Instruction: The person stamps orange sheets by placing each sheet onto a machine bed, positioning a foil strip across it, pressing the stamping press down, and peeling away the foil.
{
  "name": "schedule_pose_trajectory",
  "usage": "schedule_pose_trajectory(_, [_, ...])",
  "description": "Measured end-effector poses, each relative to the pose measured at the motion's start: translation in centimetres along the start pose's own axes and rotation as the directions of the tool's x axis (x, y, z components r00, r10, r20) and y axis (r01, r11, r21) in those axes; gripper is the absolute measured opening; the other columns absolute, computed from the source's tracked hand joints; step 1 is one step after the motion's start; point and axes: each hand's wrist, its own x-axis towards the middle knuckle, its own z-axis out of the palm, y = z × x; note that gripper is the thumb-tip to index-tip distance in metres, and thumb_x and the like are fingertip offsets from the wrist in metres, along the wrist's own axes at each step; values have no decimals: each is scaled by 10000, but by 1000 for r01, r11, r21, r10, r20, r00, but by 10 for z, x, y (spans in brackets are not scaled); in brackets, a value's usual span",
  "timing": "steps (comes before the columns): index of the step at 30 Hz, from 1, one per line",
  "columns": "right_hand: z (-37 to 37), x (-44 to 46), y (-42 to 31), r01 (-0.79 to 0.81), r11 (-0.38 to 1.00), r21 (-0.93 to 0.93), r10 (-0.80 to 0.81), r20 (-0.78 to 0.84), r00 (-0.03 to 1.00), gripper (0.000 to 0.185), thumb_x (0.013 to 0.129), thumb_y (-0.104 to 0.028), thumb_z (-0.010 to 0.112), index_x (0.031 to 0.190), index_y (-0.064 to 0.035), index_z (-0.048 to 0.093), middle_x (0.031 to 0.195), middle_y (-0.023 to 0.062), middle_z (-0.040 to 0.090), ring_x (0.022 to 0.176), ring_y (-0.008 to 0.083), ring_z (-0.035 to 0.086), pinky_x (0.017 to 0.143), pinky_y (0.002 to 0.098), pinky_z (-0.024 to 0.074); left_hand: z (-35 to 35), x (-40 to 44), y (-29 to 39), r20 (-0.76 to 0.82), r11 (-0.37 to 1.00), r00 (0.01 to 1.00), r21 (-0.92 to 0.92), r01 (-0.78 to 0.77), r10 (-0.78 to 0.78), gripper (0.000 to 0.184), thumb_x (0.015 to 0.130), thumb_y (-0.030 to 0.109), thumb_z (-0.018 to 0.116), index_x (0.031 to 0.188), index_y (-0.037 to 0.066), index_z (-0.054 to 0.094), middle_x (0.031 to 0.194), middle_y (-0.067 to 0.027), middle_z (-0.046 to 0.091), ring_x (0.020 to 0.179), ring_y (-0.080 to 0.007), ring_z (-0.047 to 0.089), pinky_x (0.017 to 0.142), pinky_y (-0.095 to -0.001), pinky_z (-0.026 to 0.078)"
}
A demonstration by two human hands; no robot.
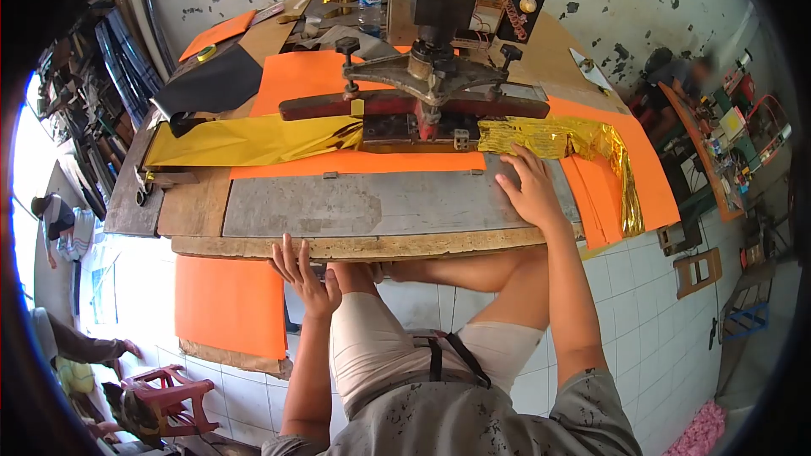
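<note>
My left hand [306, 280] is at the front wooden edge of the table, fingers spread and holding nothing. My right hand [530, 189] lies open at the right end of the grey metal plate [338, 204], its fingertips close to the crumpled gold foil [541, 137]. A smooth strip of gold foil [253, 142] runs from the left to beneath the press [427, 84]. Orange sheets [296, 76] lie behind and under the press, and more orange sheets [596, 198] are at the right under the foil.
A stack of orange sheets [230, 306] sits below the table at left. Behind are a water bottle [369, 2], black material [215, 80] and a control box [528, 0]. A pink stool [173, 401] stands on the floor. Other people are at the far left and right.
</note>
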Motion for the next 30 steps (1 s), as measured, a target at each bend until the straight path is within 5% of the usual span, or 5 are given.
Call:
schedule_pose_trajectory(11, [2, 13, 1, -73, 995, 63, 68, 69, 995, 397, 991, -313, 643, 1320, -93, 619, 1441, 122, 564, 1377, 318, 482, 1179, 445, 322, -4, 1, 4, -1, 1000, 1000, -22, 13, -13, 573, 990, 334, 473, 1470, 20, 478, 1612, -238, 344, 1511, -498, 218, 1212, -666, 123])
schedule_pose_trajectory(21, [-1, 14, -3, 65, 997, 27, -65, -31, 997, 360, 988, -237, 640, 1265, -7, 665, 1326, 126, 641, 1285, 303, 547, 1119, 443, 382, -12, 5, 13, 24, 999, 999, -17, 46, -46, 569, 999, 338, 468, 1470, 19, 477, 1616, -225, 353, 1523, -471, 225, 1235, -630, 94])
schedule_pose_trajectory(27, [-33, 3, -13, 105, 994, 29, -102, -89, 991, 338, 989, -216, 636, 1263, -20, 667, 1305, 120, 653, 1247, 311, 570, 1096, 447, 401, -28, 18, 62, -22, 984, 993, -137, 116, -120, 543, 970, 300, 522, 1435, 21, 509, 1533, -230, 465, 1440, -455, 374, 1197, -585, 221])
schedule_pose_trajectory(30, [-44, -3, -15, 94, 993, 67, -86, -115, 990, 322, 988, -210, 642, 1256, -35, 675, 1305, 119, 656, 1225, 317, 580, 1088, 446, 407, -27, 23, 101, 100, 917, 995, -394, 66, -29, 518, 894, 187, 614, 1380, 19, 551, 1443, -213, 536, 1339, -429, 469, 1137, -554, 322])
